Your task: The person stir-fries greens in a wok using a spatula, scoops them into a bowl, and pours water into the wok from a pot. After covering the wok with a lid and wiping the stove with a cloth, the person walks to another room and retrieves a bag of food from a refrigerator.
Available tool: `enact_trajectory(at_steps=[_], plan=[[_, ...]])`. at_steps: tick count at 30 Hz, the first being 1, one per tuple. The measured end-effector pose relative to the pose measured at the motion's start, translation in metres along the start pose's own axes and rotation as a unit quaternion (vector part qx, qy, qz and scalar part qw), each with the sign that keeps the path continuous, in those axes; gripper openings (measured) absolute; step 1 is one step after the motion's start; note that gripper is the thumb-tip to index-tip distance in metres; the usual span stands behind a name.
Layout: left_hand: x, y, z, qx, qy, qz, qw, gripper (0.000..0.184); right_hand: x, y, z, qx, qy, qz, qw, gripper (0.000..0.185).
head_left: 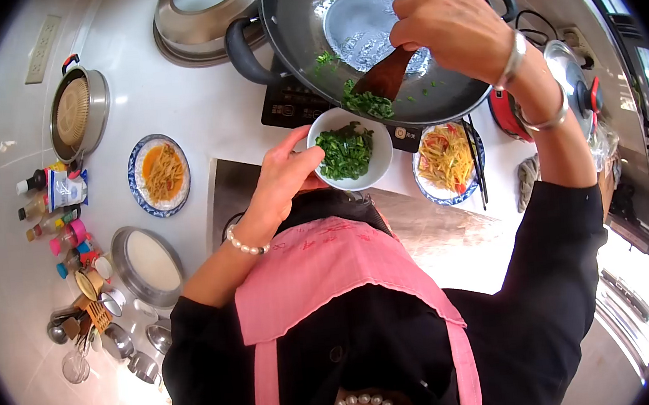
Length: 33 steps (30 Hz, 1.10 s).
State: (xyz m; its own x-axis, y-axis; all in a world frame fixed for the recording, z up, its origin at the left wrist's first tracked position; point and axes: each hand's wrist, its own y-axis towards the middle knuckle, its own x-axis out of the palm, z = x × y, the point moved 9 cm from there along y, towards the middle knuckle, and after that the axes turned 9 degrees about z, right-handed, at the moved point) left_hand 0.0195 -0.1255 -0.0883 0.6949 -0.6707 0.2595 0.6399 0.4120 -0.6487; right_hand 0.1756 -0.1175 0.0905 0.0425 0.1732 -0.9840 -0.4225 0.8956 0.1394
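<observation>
My left hand (288, 168) grips the rim of a white bowl (380, 168) that holds chopped green leaves (345, 152). The bowl is close below the near rim of a large dark wok (290, 28). Closed round the handle of a brown wooden spatula (385, 78), my right hand (452, 25) is above the wok. The spatula's blade is against a clump of greens (366, 102) on the wok's near inner wall. Clear bubbly liquid (363, 29) lies in the wok's bottom, and small green bits stick to its side.
Plates of shredded food stand at left (164, 209) and right (425, 186), with chopsticks (478, 162) on the right one. A metal lid (204, 20) sits behind left. Further left are a steamer pot (100, 106), a pan of white liquid (125, 258), bottles and utensils.
</observation>
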Motion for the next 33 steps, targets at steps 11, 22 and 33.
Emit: enact_trajectory(at_steps=[11,22,33], plan=[[0.0,0.0,0.01,0.01,-0.034,0.015,0.999,0.042,-0.047,0.006,-0.073,0.061,-0.061,0.061,0.994,0.006],[-0.011,0.009,-0.001,-0.002,0.0,0.039,0.999,0.045,0.086,-0.012,0.063,0.107,-0.162,0.002,0.981,0.009],[-0.02,0.007,0.0,0.001,-0.004,0.027,1.0,0.045,-0.027,0.007,-0.017,0.097,-0.047,0.058,0.993,0.003]])
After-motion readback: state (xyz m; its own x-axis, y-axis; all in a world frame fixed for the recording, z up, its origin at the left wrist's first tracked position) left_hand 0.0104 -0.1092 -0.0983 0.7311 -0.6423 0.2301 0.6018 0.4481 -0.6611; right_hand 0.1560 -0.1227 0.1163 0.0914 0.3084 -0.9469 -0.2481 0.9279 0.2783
